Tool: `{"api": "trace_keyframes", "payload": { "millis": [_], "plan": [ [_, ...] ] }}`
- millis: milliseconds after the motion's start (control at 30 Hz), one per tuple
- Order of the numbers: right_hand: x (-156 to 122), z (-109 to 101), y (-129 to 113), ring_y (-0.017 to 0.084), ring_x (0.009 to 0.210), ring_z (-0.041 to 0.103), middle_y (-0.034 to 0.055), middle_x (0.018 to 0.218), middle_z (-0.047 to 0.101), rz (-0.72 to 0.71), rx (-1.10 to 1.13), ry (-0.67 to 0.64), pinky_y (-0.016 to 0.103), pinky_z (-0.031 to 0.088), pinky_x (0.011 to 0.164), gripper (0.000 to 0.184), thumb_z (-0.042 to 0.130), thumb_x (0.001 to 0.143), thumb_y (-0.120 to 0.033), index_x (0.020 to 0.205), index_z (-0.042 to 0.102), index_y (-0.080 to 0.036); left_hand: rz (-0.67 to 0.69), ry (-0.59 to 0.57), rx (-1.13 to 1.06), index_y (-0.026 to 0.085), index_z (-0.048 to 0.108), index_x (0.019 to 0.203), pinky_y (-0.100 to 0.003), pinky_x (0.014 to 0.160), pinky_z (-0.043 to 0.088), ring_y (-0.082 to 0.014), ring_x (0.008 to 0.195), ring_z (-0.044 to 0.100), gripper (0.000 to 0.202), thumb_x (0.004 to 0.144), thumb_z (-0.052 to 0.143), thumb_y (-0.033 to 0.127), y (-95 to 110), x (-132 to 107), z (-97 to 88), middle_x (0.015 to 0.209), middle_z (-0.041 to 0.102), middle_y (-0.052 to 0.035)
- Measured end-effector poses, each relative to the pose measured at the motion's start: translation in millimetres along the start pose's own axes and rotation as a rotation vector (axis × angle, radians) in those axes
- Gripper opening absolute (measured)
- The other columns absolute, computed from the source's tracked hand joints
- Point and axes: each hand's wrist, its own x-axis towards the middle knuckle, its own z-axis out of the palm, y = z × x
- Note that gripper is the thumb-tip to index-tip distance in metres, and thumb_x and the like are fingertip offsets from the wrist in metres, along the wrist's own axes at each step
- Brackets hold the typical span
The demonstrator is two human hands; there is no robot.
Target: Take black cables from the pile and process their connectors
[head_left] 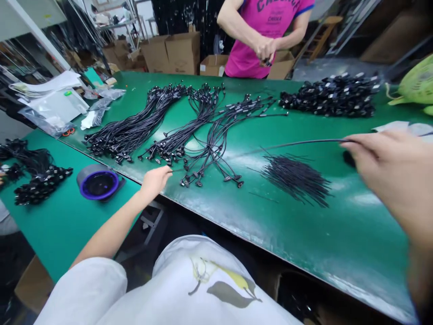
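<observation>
My right hand point(395, 167), partly blurred, is closed on one end of a thin black cable point(304, 142). This cable stretches leftward above the table and blurs midway. My left hand point(156, 180) pinches a thin dark strand at the table's near edge; it lines up with the cable and looks like its other end. Between the hands lies a loose heap of short, thin black strips point(297, 178). Beyond my left hand are black cables with small connectors, in a fanned group point(216, 135), a middle bundle point(189, 128) and a larger bundle point(135, 122).
A heap of black connector pieces point(331, 97) lies at the back right, near a green mesh bag point(417, 85). A purple-rimmed tape roll point(99, 183) and more cables point(40, 176) are on the left table. Across the green table point(338, 239) stands a person in a pink shirt point(260, 36).
</observation>
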Motion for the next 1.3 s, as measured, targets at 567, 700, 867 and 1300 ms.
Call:
{"api": "trace_keyframes", "payload": {
  "millis": [567, 700, 867, 1300],
  "plan": [
    [-45.8, 31.0, -132.7, 0.014, 0.075, 0.063, 0.0039, 0.087, 0.069, -0.408, 0.134, -0.442, 0.026, 0.026, 0.055, 0.029, 0.043, 0.099, -0.034, 0.089, 0.065, -0.018, 0.573, -0.514, 0.001, 0.018, 0.063, 0.109, -0.041, 0.094, 0.049, -0.0195, 0.087, 0.063, 0.028, 0.095, 0.045, 0.032, 73.7, -36.0, 86.6, 0.090, 0.068, -0.0067],
    [-31.2, 45.7, -94.2, 0.017, 0.080, 0.063, 0.0042, 0.089, 0.069, -0.356, 0.125, -0.285, 0.026, 0.030, 0.056, 0.033, 0.043, 0.098, -0.042, 0.092, 0.066, -0.019, 0.076, -0.775, -0.587, 0.013, 0.067, 0.095, -0.020, 0.048, 0.039, -0.0077, 0.047, 0.038, 0.035, 0.090, 0.054, 0.046, 67.1, -34.9, 63.0, 0.053, 0.041, 0.0048],
    [-33.3, 65.2, -37.8, 0.017, 0.086, 0.063, 0.0053, 0.098, 0.069, -0.373, 0.246, -0.162, 0.026, 0.040, 0.065, 0.031, 0.041, 0.099, -0.039, 0.105, 0.065, -0.019, -0.206, -0.456, -1.346, 0.010, 0.067, 0.088, -0.011, 0.035, 0.022, -0.0039, 0.040, 0.020, 0.022, 0.092, 0.054, 0.028, 63.7, -25.5, 19.0, 0.050, 0.022, 0.0089],
    [-52.9, 49.0, -122.7, 0.012, 0.065, 0.055, 0.0022, 0.074, 0.063, -0.404, 0.584, -0.316, 0.025, 0.036, 0.061, 0.032, 0.041, 0.099, -0.034, 0.078, 0.060, -0.019, 0.152, -0.649, -0.769, 0.015, 0.065, 0.095, -0.031, 0.080, 0.046, -0.0158, 0.077, 0.061, 0.030, 0.091, 0.057, 0.044, 83.8, -51.9, 98.4, 0.074, 0.065, -0.0036]
  ]
}}
